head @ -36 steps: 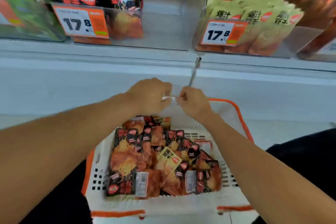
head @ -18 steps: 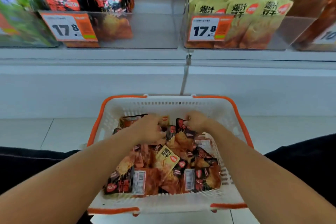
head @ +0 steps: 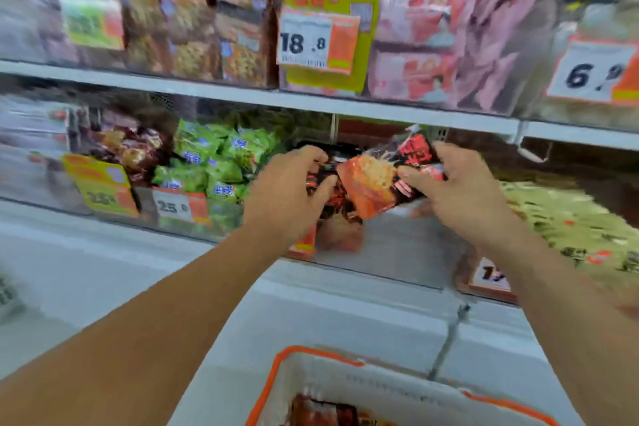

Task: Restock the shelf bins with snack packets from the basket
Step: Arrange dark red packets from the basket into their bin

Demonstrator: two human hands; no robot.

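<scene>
Up at the lower shelf, both hands held a bunch of snack packets (head: 368, 185) between them, over the open top of a clear shelf bin (head: 390, 249). The packets were glossy, black at one end with red lettering and orange-red at the other with a picture of crinkled food; the frame was blurred by motion, so their number could not be counted.

Going from the left: a far-left bin held dark brown packets (head: 129, 149) behind a yellow price tag (head: 100, 185); next came green packets (head: 211, 162) with a white and orange tag reading 25 (head: 179, 206). Then the left hand (head: 287, 194), its fingers curled round the black ends of the bunch. To the right of the bunch the right hand (head: 456, 190) gripped its other side, thumb laid across the front. Further right lay a bin of yellow-green packets (head: 570, 228). On the shelf above, a tag read 18.8 (head: 318, 41) beside pink packets (head: 425, 31).

Near the bottom edge, the white basket (head: 380, 387) with its orange rim showed only its far wall, with a few more black and orange packets inside.

Half a second before, both hands were down in the basket, digging among the packets; since then they had risen to the shelf with a load, and the view had tilted upward with them.
</scene>
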